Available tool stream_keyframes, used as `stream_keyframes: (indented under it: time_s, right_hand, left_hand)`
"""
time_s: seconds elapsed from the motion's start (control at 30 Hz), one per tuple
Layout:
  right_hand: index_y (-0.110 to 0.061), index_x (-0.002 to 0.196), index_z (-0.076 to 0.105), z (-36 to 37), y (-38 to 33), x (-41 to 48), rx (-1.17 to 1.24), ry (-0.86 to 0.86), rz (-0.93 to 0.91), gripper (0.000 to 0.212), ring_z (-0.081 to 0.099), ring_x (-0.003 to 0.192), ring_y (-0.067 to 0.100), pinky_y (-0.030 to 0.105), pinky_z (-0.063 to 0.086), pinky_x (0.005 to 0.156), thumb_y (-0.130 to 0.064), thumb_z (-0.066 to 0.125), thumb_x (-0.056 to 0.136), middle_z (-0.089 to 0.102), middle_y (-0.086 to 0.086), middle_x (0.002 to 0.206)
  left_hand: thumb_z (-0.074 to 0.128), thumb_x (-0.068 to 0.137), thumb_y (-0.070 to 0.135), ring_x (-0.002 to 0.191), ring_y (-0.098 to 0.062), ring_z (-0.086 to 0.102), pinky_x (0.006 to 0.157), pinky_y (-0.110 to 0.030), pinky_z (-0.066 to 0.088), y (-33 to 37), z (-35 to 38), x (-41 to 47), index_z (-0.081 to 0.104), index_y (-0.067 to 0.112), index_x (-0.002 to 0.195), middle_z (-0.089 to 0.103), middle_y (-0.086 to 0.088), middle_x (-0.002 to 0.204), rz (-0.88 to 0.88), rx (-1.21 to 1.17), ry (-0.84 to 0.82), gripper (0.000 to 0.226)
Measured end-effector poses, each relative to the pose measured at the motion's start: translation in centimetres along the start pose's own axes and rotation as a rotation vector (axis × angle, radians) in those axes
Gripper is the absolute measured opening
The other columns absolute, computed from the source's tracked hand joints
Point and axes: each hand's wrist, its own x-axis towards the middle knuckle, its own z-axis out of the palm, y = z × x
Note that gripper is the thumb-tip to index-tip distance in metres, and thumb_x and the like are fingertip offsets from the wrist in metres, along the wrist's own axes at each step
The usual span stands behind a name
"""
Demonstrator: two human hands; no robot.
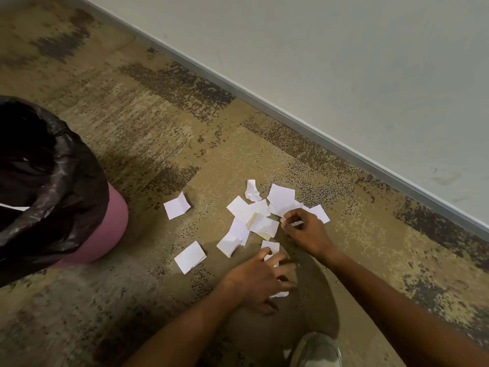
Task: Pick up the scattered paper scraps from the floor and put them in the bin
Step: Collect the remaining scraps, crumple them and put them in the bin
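Several white paper scraps (252, 219) lie in a loose heap on the carpet, with two single scraps apart from it, one at the left (176, 205) and one nearer me (190, 256). My right hand (304, 230) rests on the heap's right side, fingers curled and pinching a small scrap (295, 223). My left hand (260, 280) lies low over the carpet, fingers spread on a scrap (270, 249), with another white piece (279, 294) showing under its palm. The pink bin (105, 234) with a black liner (60, 181) stands at the left.
A grey wall (344, 62) with a metal skirting strip (291, 120) runs diagonally behind the scraps. My shoe (316, 350) shows at the bottom edge. Patterned tan and brown carpet (132, 128) covers the floor between bin and scraps.
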Motion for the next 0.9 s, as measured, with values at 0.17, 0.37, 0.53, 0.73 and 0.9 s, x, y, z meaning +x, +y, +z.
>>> stream_keyframes:
  time_s: [0.17, 0.37, 0.53, 0.73, 0.9]
  right_hand:
    - [-0.018, 0.096, 0.071, -0.1, 0.5, -0.4, -0.03, -0.008, -0.042, 0.007, 0.068, 0.09, 0.01, 0.035, 0.059, 0.079, -0.019, 0.072, 0.089, 0.072, -0.01, 0.093]
    - [-0.016, 0.094, 0.071, -0.5, -0.2, 0.0, -0.036, -0.013, -0.118, 0.004, 0.068, 0.08, 0.007, 0.015, 0.048, 0.067, -0.015, 0.071, 0.09, 0.071, -0.011, 0.09]
    - [-0.017, 0.095, 0.07, -1.2, -0.8, 0.3, -0.029, 0.051, -0.157, 0.007, 0.067, 0.079, 0.012, 0.025, 0.052, 0.069, -0.014, 0.072, 0.089, 0.071, -0.005, 0.095]
    - [-0.011, 0.118, 0.065, -3.5, -0.1, 2.5, -0.208, 0.167, -0.116, 0.051, 0.058, 0.108, 0.025, 0.018, 0.042, 0.084, -0.024, 0.088, 0.074, 0.059, 0.011, 0.119]
    - [-0.018, 0.155, 0.017, -4.7, 1.8, 3.1, -0.407, -0.141, 0.225, 0.148, 0.024, 0.145, 0.042, 0.062, 0.03, 0.116, -0.072, 0.09, 0.038, 0.023, 0.017, 0.156]
  left_hand:
    - [0.059, 0.094, 0.048, 0.141, -0.032, 0.038, 0.113, -0.061, 0.028, 0.8, 0.2, 0.3, 0.063, 0.03, 0.128, 0.054, -0.005, 0.144, -0.066, 0.046, -0.027, 0.038]
    - [0.063, 0.094, 0.027, 0.133, -0.033, 0.052, 0.112, -0.061, 0.032, -1.2, -1.3, -0.7, 0.072, 0.024, 0.114, 0.066, -0.009, 0.129, -0.323, 0.072, 0.034, 0.022]
    - [0.06, 0.096, 0.018, 0.135, -0.034, 0.047, 0.113, -0.063, 0.022, -3.4, -1.6, -2.1, 0.068, 0.02, 0.123, 0.066, -0.01, 0.128, -0.517, 0.01, 0.083, 0.029]
    - [0.044, 0.097, 0.019, 0.134, -0.029, 0.042, 0.111, -0.057, 0.011, -5.0, -3.1, -3.1, 0.056, 0.022, 0.136, 0.063, -0.003, 0.128, -0.69, -0.018, 0.104, 0.04]
    - [0.051, 0.096, 0.02, 0.133, -0.026, 0.046, 0.109, -0.046, 0.025, -6.1, -3.1, -3.6, 0.053, 0.025, 0.141, 0.057, -0.001, 0.137, -0.721, -0.08, 0.21, 0.046]
